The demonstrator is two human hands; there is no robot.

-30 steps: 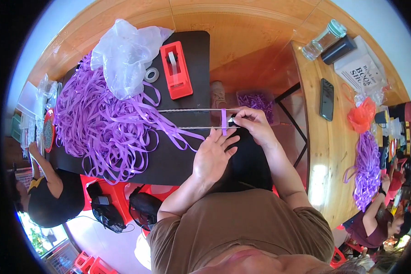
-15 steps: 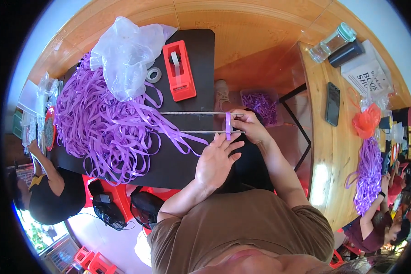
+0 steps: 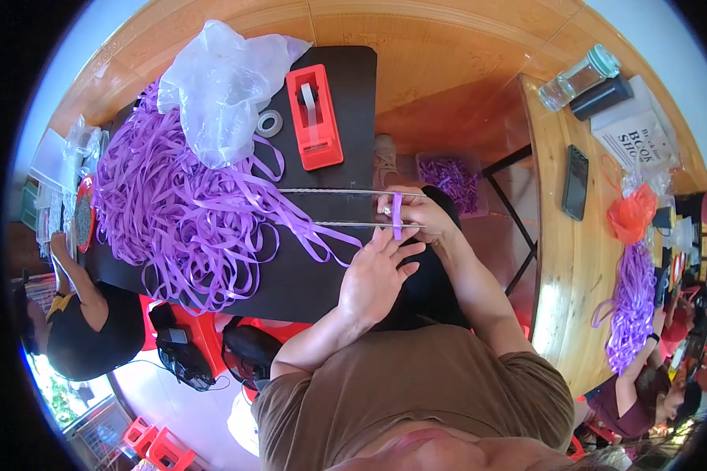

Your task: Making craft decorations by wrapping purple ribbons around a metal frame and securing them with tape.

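Two thin twisted metal rods (image 3: 334, 191) reach sideways from the purple ribbon pile toward my hands. A short band of purple ribbon (image 3: 397, 218) wraps around both rods near their right ends. My right hand (image 3: 428, 217) is at this band, its fingers curled in between and behind the rods; the exact pinch is partly hidden. My left hand (image 3: 375, 276) lies below the lower rod, palm up and fingers spread, with its fingertips touching or nearly touching the band's lower end. The large tangled heap of purple ribbon (image 3: 165, 180) covers the left of the dark table.
A red tape dispenser (image 3: 314, 118), a tape roll (image 3: 269, 123) and a clear plastic bag (image 3: 220, 94) lie on the dark table (image 3: 346, 290). A bin of purple pieces (image 3: 452, 184) stands below. On the wooden table (image 3: 554, 259) is a phone (image 3: 575, 182). Other people sit at both sides.
My right hand's fingers have shifted left behind the ribbon band and curled further. My left hand stays nearly in place, palm up. The view has shifted slightly.
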